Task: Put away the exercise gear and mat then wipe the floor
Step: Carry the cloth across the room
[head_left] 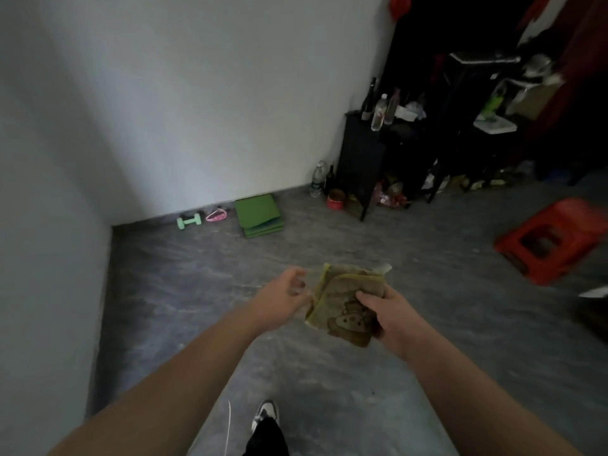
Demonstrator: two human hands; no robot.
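Observation:
A folded green mat lies on the grey floor against the far wall. Left of it sit a pink skipping rope and a mint-green dumbbell. In front of me, my right hand grips a folded yellow-green cloth with a brown cartoon print, thumb on top. My left hand is just left of the cloth's edge, fingers loosely curled, holding nothing that I can make out.
A black cabinet with bottles on top stands at the back right, with bottles and a red tin on the floor beside it. A red plastic stool sits at the right. My shoe shows at the bottom.

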